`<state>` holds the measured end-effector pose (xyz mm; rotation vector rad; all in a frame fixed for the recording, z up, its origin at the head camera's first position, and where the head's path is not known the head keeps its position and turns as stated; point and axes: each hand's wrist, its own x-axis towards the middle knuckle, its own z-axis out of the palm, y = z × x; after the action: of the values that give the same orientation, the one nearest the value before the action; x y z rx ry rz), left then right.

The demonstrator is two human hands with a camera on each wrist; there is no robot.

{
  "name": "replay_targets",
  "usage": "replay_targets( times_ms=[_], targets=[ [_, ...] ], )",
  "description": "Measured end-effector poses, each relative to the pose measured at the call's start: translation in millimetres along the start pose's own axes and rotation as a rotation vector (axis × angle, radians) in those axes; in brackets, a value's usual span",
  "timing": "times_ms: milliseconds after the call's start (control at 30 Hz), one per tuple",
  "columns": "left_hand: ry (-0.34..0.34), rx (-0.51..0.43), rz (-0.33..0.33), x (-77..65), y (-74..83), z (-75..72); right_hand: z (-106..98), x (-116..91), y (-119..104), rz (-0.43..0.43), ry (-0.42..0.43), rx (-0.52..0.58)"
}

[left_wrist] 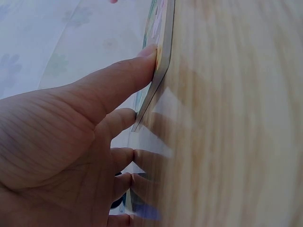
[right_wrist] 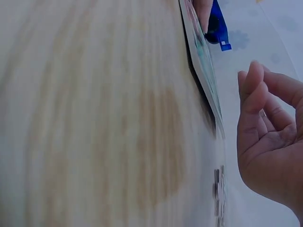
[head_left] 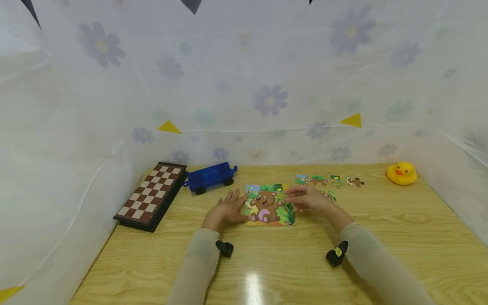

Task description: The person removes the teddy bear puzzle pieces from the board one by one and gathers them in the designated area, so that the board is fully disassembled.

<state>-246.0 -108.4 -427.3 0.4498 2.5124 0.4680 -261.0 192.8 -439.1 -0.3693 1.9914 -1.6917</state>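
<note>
A bear jigsaw puzzle (head_left: 265, 207) lies flat on the table, its thin edge showing in the left wrist view. My left hand (head_left: 228, 207) is at its left side. The left thumb (left_wrist: 128, 75) touches the puzzle's near edge, and the other fingers are spread, with fingertips down at the tabletop. My right hand (head_left: 309, 198) hovers over the puzzle's upper right corner, partly covering it. In the right wrist view its fingers (right_wrist: 255, 75) bend loosely towards the thumb, and no piece shows between them.
Several loose puzzle pieces (head_left: 318, 181) lie behind the right hand, with another green piece (head_left: 331, 195) beside it. A blue toy wagon (head_left: 210, 177) and a checkered game board (head_left: 152, 194) stand at left. A yellow rubber duck (head_left: 402, 173) sits far right. Fabric walls (head_left: 228, 84) enclose the table.
</note>
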Motion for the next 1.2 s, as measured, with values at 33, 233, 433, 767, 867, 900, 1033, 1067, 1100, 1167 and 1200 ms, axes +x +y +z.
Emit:
replay_targets(
  times_ms=[33, 233, 433, 767, 867, 900, 1033, 1067, 1100, 1167, 1200],
  targets=[
    [-0.001, 0.003, 0.001, 0.1, -0.1, 0.3, 4, 2, 1, 0.007, -0.011, -0.004],
    [-0.001, 0.021, 0.006, 1.2, -1.3, 1.1, 25, 10, 2, 0.022, -0.047, -0.092],
    [0.001, 0.01, 0.007, 1.0, -1.7, 0.4, 42, 18, 0, -0.004, -0.097, -0.1],
    [0.003, 0.012, 0.019, 1.3, -1.6, 0.5, 66, 22, -2, 0.025, -0.124, -0.046],
    [0.005, 0.015, 0.019, 1.3, -1.1, 0.2, 68, 23, -1, 0.032, -0.127, -0.055],
    [0.004, 0.017, 0.018, 1.4, -1.1, 0.2, 68, 23, -1, 0.037, -0.128, -0.058],
    [0.0, 0.023, 0.015, 1.3, -0.8, 0.3, 67, 22, -1, 0.059, -0.113, -0.074],
    [0.001, 0.023, 0.016, 1.0, -0.7, 0.4, 67, 22, -2, 0.067, -0.109, -0.07],
    [0.002, 0.025, 0.018, 0.5, -0.7, 0.5, 68, 21, -3, 0.074, -0.104, -0.066],
    [0.006, 0.027, 0.022, 0.2, -1.2, 1.2, 69, 21, -4, 0.085, -0.095, -0.051],
    [0.007, 0.028, 0.022, 0.0, -1.3, 1.3, 69, 22, -4, 0.088, -0.091, -0.047]
  ],
)
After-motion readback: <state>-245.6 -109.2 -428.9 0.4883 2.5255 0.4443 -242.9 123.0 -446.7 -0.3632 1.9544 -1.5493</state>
